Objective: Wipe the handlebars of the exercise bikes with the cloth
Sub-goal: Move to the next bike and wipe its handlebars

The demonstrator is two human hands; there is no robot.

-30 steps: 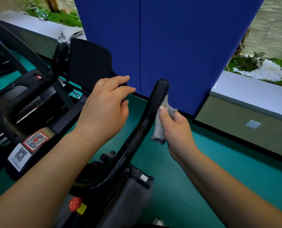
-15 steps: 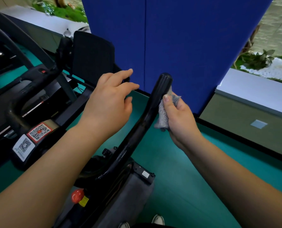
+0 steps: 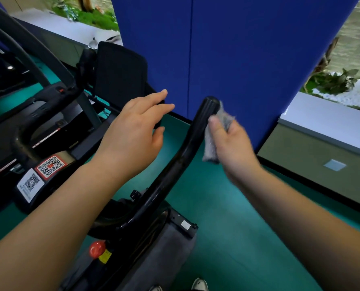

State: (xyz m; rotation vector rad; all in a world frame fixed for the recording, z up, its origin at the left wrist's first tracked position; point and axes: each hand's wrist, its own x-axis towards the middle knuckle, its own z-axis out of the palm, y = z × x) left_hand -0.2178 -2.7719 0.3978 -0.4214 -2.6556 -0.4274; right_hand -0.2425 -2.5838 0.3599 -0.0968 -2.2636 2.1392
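**Grey cloth against the right bar of the bike**

Nearest me, at the bottom edge, I see the toes of my white shoes [image 3: 199,285] on the teal floor [image 3: 227,238]. Just above them sits the grey padded body of the exercise bike [image 3: 153,259], with a round red knob [image 3: 97,248] and a small yellow tag beside it.

From that body the glossy black tubular handlebar [image 3: 187,148] rises. Its long axis runs from lower left to upper right, and its rounded end points up and away from me toward the blue panel.

My right hand [image 3: 231,141] pinches the small grey cloth [image 3: 211,143] between thumb and curled fingers, pressing it to the right side of the bar just below the tip. The hand is blurred, so I cannot tell the finer finger positions.

My left hand [image 3: 132,135] hovers left of the bar, fingers loosely extended and holding nothing, apart from the bar.

Farther left stands a second black machine with 2 QR-code stickers [image 3: 48,166] and a dark rectangular screen [image 3: 120,76], partly behind my left hand.

Beyond everything, the tall blue partition panel [image 3: 227,49] stands upright, with a white ledge [image 3: 332,120] and green plants [image 3: 334,80] to its right.
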